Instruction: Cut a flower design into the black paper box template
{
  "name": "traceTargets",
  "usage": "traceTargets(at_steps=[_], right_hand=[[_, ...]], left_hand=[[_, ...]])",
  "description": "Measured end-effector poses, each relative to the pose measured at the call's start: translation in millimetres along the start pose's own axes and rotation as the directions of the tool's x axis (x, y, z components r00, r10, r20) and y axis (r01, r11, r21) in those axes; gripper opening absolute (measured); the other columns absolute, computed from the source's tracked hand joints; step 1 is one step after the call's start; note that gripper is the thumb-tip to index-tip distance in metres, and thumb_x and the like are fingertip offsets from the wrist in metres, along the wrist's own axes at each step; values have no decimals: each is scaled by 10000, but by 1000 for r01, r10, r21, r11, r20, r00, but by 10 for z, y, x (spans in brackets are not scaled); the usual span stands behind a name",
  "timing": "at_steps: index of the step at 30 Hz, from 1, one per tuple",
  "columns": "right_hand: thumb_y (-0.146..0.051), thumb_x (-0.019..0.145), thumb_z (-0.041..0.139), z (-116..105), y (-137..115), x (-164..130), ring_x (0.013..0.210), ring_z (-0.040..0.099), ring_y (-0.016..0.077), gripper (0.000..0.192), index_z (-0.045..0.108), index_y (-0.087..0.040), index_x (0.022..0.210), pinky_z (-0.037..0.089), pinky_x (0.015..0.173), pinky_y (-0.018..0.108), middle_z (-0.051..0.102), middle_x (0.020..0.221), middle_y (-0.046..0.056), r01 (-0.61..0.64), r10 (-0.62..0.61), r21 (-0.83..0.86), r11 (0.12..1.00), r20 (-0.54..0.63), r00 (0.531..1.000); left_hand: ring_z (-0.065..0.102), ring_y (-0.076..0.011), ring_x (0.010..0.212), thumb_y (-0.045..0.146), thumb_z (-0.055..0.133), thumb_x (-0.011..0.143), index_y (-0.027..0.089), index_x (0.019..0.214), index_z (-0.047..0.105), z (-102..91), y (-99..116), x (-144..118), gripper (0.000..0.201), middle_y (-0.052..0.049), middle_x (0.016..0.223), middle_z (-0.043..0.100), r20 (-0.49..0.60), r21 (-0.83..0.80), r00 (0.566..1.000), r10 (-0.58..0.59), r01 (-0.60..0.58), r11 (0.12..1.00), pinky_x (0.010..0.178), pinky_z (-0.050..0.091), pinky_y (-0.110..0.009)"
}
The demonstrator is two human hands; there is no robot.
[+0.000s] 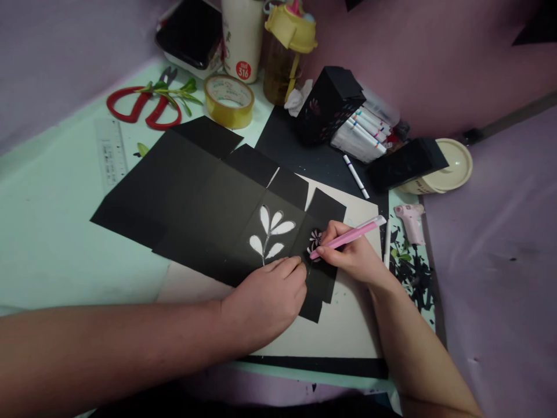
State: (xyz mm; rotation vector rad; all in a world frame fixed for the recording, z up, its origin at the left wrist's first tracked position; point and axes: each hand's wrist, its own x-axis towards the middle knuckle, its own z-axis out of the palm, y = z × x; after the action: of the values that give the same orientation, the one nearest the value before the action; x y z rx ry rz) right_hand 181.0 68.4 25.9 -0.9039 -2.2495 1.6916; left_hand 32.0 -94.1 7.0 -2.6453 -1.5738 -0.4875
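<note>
The right hand [354, 255] is closed around a slim pink craft knife with a white tip end [348, 235], held like a pen, and its point touches a small flower cut-out [315, 241] in a large sheet of black card folded into panels [195, 191]. The left hand [267, 299] lies flat with curled fingers, holds nothing, and presses the black card down just beside the flower cut-out. Between the two hands and a little further up the card there is a bigger leaf-shaped cut-out [270, 232] that shows white. The black card lies on a cream cutting board [348, 331] near the front edge of the pale green table [47, 232]. Toward the far edge of the table stand a roll of yellow tape [229, 100], red-handled scissors [141, 107] with a green sprig [174, 93] over them, and a clear ruler [111, 152]. Near the right edge there are a black paper lantern box [328, 104], a pack of white marker pens [363, 133], one loose white marker [355, 176], a small pink glue gun [411, 220] and many black paper scraps [411, 273].
</note>
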Motion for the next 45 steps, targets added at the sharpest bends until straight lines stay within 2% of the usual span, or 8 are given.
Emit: traceTargets(at_steps=[9, 14, 16, 19, 22, 26, 31, 45], right_hand=[[-234, 784, 705, 12, -17, 16, 648, 582, 141, 260, 466, -214, 684, 409, 575, 256, 633, 668, -10, 3, -3, -25, 1000, -10, 1000], [-274, 783, 711, 33, -24, 7, 610, 570, 135, 271, 468, -216, 678, 414, 547, 250, 610, 629, -21, 6, -8, -27, 1000, -52, 999], [-279, 779, 722, 40, -12, -18, 590, 560, 132, 266, 484, -216, 678, 412, 538, 250, 603, 609, -26, 11, -14, -30, 1000, -79, 997], [-287, 809, 704, 42, 19, -100, 556, 535, 129, 253, 502, -218, 674, 404, 536, 257, 572, 565, -37, 23, -23, -4, 1000, -181, 983], [-287, 825, 696, 38, 50, -211, 593, 553, 143, 207, 536, -220, 712, 417, 557, 270, 602, 617, -21, 32, -33, -5, 999, -244, 969], [-251, 819, 691, 40, 79, -293, 676, 586, 165, 129, 578, -218, 766, 444, 594, 283, 650, 739, 12, 58, -71, -82, 995, -168, 983], [-231, 815, 680, 52, 97, -269, 662, 574, 163, 147, 557, -219, 736, 429, 572, 281, 624, 716, 9, 77, -91, -104, 992, -138, 986], [-198, 798, 685, 53, 94, -267, 661, 588, 158, 118, 577, -217, 755, 454, 568, 277, 652, 735, 12, 65, -77, -107, 992, -107, 991]], left_hand=[[613, -266, 1077, 68, 447, 898, 38, 1013, 662, -7, -4, 1, 246, -192, 1132, 673, 29, -33, 1000, 3, -2, 999, 950, 508, -395], [608, -286, 1100, 87, 434, 906, 39, 1006, 666, -5, -5, 3, 257, -192, 1140, 671, 46, -36, 999, 15, -13, 999, 941, 518, -405], [611, -285, 1095, 81, 434, 907, 40, 999, 665, -9, -5, 3, 252, -194, 1144, 670, 58, -31, 998, 17, -15, 999, 936, 522, -406], [610, -272, 1099, 73, 437, 910, 46, 992, 659, -9, -7, -4, 238, -192, 1143, 669, 51, -45, 999, 13, -11, 999, 947, 516, -406], [605, -267, 1104, 72, 420, 915, 55, 989, 656, -2, -9, -11, 248, -193, 1150, 666, 37, -60, 999, 7, -5, 998, 950, 513, -413], [604, -276, 1100, 85, 402, 924, 53, 990, 659, -3, -13, -1, 268, -189, 1130, 672, 44, -61, 999, 9, -6, 998, 936, 522, -415], [606, -274, 1095, 84, 423, 912, 49, 1007, 657, -24, -19, 9, 254, -174, 1119, 678, 87, -73, 996, 20, -13, 997, 931, 528, -404], [604, -276, 1106, 103, 447, 915, 52, 1010, 659, -14, -16, 0, 238, -176, 1113, 681, 37, -79, 999, -5, 8, 997, 936, 527, -394]])
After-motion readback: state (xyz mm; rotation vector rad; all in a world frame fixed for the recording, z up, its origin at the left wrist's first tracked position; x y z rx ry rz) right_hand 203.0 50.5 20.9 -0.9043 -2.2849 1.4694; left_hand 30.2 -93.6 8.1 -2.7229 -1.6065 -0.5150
